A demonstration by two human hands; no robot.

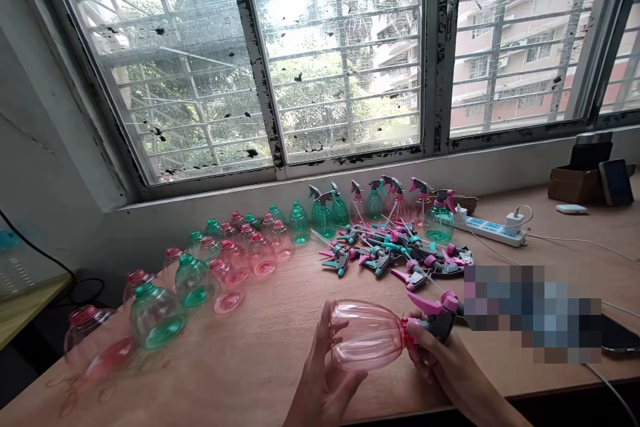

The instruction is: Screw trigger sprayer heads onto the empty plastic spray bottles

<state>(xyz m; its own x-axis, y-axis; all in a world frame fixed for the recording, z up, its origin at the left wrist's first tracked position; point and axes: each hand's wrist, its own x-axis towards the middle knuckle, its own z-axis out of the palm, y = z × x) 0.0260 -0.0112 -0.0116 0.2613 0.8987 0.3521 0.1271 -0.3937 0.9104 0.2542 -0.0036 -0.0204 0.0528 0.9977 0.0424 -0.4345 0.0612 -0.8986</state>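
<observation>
Fingers of the left hand curl around the base of a clear pink bottle, with the thumb apart below it. The right hand grips at the bottle's other end, its thumb and fingers closed about the neck and the collar of a black-and-pink spray head. Between the two hands the bottle lies on its side, its neck toward the right hand; whether the spray head is fully screwed on cannot be told. Just beyond the hands, loose spray heads in gray, pink and teal lie heaped on the wooden counter. Behind that heap, farther from the hands, pink and green bottles with spray heads fitted stand upright near the wall. To the left of the left hand, open pink and green bottles stand in loose rows. Right of the right hand lie a pixelated patch and a dark phone. Well beyond the right hand are a white power strip and a cardboard box. Farthest out, a barred window faces both hands.
</observation>
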